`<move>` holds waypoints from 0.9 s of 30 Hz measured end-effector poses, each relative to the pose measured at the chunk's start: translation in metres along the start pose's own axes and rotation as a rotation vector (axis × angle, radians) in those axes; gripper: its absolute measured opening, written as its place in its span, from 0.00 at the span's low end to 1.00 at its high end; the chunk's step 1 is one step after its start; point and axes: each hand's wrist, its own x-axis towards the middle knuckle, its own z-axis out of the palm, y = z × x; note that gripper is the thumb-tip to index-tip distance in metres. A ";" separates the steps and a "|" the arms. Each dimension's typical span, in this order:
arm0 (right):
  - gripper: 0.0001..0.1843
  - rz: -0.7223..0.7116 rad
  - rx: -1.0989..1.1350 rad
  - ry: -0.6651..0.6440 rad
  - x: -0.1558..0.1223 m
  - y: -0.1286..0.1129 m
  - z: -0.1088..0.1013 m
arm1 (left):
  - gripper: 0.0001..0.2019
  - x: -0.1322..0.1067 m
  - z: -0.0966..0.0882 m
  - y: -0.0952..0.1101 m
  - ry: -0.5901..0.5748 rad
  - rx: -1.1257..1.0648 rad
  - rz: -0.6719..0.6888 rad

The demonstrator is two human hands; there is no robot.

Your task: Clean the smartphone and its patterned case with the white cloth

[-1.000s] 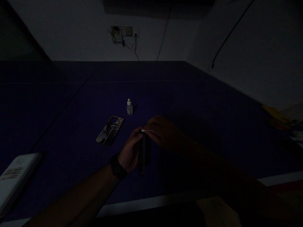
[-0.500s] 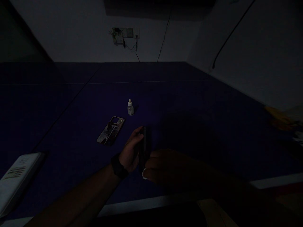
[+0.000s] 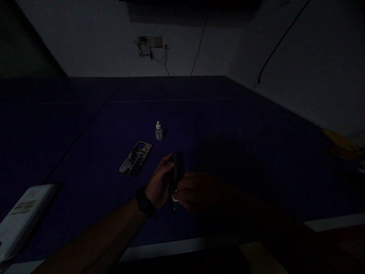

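My left hand [image 3: 159,180], with a dark watch at its wrist, is closed around a dark phone [image 3: 175,167] turned edge-up. Pinched in the fingers of my right hand [image 3: 194,190] is a small white wipe [image 3: 175,196], which touches the phone's edge. Past my left hand, a phone case [image 3: 135,158] with a printed picture lies flat on the blue table [image 3: 222,121]. A small dropper bottle [image 3: 159,132] with a white cap stands upright just beyond the case. The picture is very dark, so the right fingers show only in part.
At the left edge lies a white pack [image 3: 24,215] with printing on it. Wall sockets [image 3: 154,42] with plugged-in cables are at the back. Yellow and other items [image 3: 339,142] sit at the far right. The table's pale front edge [image 3: 168,247] runs before me.
My right hand has moved the white wipe up along the phone's edge, away from me, baring the phone's near end. My left hand keeps its hold. The view has shifted slightly.
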 end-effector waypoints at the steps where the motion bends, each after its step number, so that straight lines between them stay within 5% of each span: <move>1: 0.09 -0.030 0.013 -0.015 -0.001 -0.006 0.001 | 0.21 0.000 0.000 0.000 0.009 0.003 0.001; 10: 0.08 -0.069 0.070 0.008 -0.015 -0.029 0.006 | 0.23 -0.003 0.007 0.005 0.016 -0.011 -0.019; 18: 0.05 0.108 0.265 0.512 -0.020 0.008 0.016 | 0.32 -0.001 -0.002 -0.003 0.001 0.104 0.099; 27: 0.05 0.512 0.465 0.802 -0.019 0.029 0.031 | 0.35 -0.003 0.003 0.001 0.013 0.250 0.232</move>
